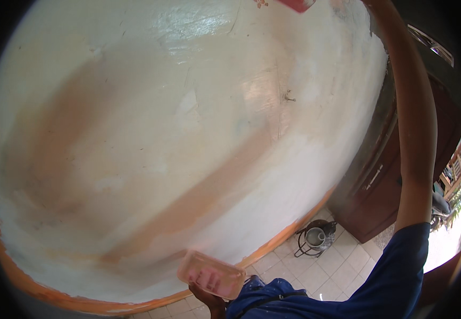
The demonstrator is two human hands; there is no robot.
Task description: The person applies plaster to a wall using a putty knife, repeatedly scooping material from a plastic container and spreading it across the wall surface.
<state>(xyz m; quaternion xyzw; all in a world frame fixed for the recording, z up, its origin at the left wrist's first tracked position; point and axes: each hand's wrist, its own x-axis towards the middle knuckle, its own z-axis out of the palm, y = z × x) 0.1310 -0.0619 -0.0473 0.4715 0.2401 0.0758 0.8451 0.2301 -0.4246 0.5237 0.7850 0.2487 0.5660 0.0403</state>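
Observation:
At the bottom, my left hand [207, 299] grips a shallow, see-through plastic container [230, 275] by its side. Pink patches show in or through the container. It is tilted in front of a broad wall [188, 133] with uneven white, cream and brownish patches. My right arm [416, 122] is raised along the right side, and its hand lies beyond the top edge. A pinkish-red object [298, 5] is partly visible against the wall at the top edge. Most of it is cut off, so I cannot tell what it is or whether my right hand holds it.
An orange band [278, 243] runs along the wall's base above a tiled floor [323, 271]. A metal pot [315, 237] in a dark stand sits on the tiles. A dark reddish-brown door [374, 204] is at the right. A small fixture [289, 96] sticks out of the wall.

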